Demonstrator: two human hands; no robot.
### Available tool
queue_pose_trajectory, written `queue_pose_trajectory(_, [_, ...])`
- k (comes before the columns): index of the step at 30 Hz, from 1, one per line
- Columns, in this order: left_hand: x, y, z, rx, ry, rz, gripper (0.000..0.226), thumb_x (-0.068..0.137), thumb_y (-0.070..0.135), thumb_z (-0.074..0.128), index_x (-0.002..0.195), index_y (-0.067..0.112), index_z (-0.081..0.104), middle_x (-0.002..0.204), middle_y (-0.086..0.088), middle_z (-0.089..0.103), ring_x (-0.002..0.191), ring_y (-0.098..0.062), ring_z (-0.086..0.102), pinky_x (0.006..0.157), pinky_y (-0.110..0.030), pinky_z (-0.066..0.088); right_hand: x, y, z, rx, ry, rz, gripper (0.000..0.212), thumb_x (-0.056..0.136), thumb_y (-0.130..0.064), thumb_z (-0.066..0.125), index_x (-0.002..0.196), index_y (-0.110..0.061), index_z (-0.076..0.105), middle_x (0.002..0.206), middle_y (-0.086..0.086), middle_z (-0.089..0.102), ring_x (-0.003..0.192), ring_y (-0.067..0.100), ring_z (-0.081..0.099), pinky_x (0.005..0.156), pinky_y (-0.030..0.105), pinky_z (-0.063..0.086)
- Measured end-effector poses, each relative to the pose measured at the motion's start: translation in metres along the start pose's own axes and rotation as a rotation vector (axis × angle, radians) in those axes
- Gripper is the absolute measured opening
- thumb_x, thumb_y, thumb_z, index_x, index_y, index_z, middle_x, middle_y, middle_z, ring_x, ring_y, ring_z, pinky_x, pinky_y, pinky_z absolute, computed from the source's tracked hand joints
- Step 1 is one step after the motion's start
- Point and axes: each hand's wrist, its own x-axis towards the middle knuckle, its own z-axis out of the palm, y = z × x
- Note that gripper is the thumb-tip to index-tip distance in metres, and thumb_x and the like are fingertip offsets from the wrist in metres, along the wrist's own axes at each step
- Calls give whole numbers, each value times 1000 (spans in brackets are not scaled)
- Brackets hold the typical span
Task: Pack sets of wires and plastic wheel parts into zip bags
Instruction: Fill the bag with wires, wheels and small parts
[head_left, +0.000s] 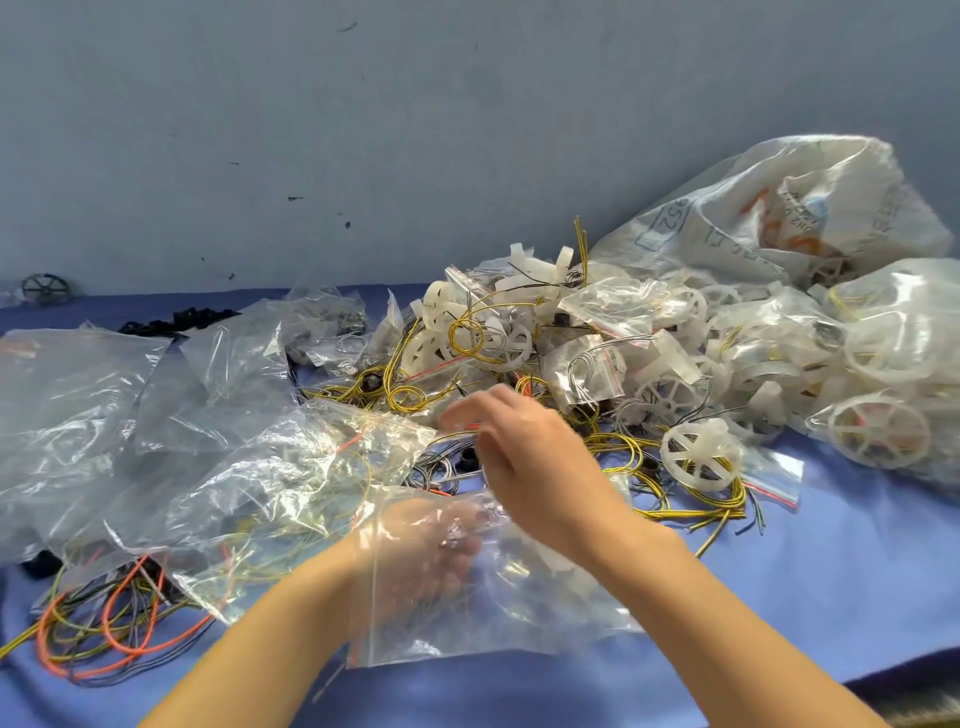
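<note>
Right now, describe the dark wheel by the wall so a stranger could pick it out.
Follow the foot of the grey-blue wall to the far left end of the blue table. A small spoked wheel sits there. Unlike the white wheels heaped at right, it is dark.

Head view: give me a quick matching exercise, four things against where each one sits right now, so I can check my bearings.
Things:
1. left hand
2. white wheel
3. orange wire loops
4. dark wheel

Places:
A. far left, against the wall
B. seen through the clear zip bag
C. near left, partly under plastic bags
D. just right of the right hand, over yellow wires

Pairs: 1-B, 2-D, 3-C, 4-A
</note>
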Motion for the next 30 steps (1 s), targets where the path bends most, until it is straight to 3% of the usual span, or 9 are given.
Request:
queue_pose_trajectory(6, [15, -8, -46, 25, 100, -179, 22, 90, 1, 56, 74, 10, 68, 67, -9, 66, 41, -12, 52, 35, -21, 40, 3, 32, -16, 109, 174, 230, 35, 96, -5, 41, 118, -20, 64, 116, -6, 65, 107, 10, 59, 96, 35, 47])
queue_pose_trajectory(9, [22, -15, -61, 48, 102, -184, 10, 69, 7, 69, 70, 15, 74, 67, -7, 66, 41, -10, 51, 35, -22, 40, 3, 42, -19, 113, 201, 291, 32, 97, -9, 41, 115, -21, 65, 115, -6, 66, 105, 10, 60, 93, 34, 48])
queue_pose_trajectory(11, [23, -18, -63, 49, 80, -178, 20, 47, 11, 70, 67, 12, 75, 67, -9, 65, 44, -13, 54, 38, -23, 42, 3, 47, -20, 111, 195, 321, 31, 97, -10, 42, 114, -22, 65, 114, -7, 66, 104, 10, 60, 92, 33, 48])
queue_pose_trajectory(13, [21, -17, -57, 54, 83, -139, 27, 41, 11, 67, 66, 8, 74, 66, -11, 64, 49, -17, 56, 42, -23, 45, 2, 50, -20, 99, 180, 341, 30, 97, -12, 42, 114, -23, 64, 114, -6, 66, 104, 11, 60, 91, 34, 48])
queue_pose_trajectory(16, [11, -9, -46, 36, 77, -128, 4, 69, -6, 65, 66, -5, 67, 60, -15, 60, 45, -19, 53, 42, -21, 45, -1, 53, -16, 65, 120, 348, 29, 98, -15, 42, 116, -24, 63, 116, -5, 66, 104, 14, 60, 91, 37, 48])
queue_pose_trajectory(18, [5, -4, -51, 51, 32, -100, 26, 87, -12, 55, 65, -4, 68, 61, -15, 59, 45, -17, 53, 39, -21, 45, -3, 54, -13, 32, 72, 346, 29, 98, -17, 42, 116, -26, 62, 116, -5, 65, 104, 15, 59, 91, 39, 48])
queue_pose_trajectory(24, [-24, 16, -75, 94, -65, -102, 8, 84, 1, 66, 87, -6, 70, 72, -12, 63, 57, -15, 59, 50, -21, 53, -5, 57, -13, -25, 43, 331, 26, 98, -19, 44, 114, -26, 63, 112, -5, 65, 102, 16, 59, 89, 41, 48])
queue_pose_trajectory(27, [-27, 13, -75, 130, -126, -159, 39, 75, 9, 74, 107, -13, 65, 78, -15, 63, 62, -18, 59, 53, -21, 53, -5, 58, -13, -27, 47, 333, 26, 98, -20, 44, 114, -27, 63, 113, -6, 65, 101, 14, 59, 89, 41, 49])
queue_pose_trajectory(30, [-33, 15, -54, 175, -242, -159, 30, 84, 8, 69, 111, -6, 68, 85, -15, 65, 64, -17, 61, 55, -22, 52, -5, 59, -11, -39, 39, 338, 26, 98, -21, 43, 115, -28, 63, 114, -7, 64, 101, 13, 58, 90, 41, 48])
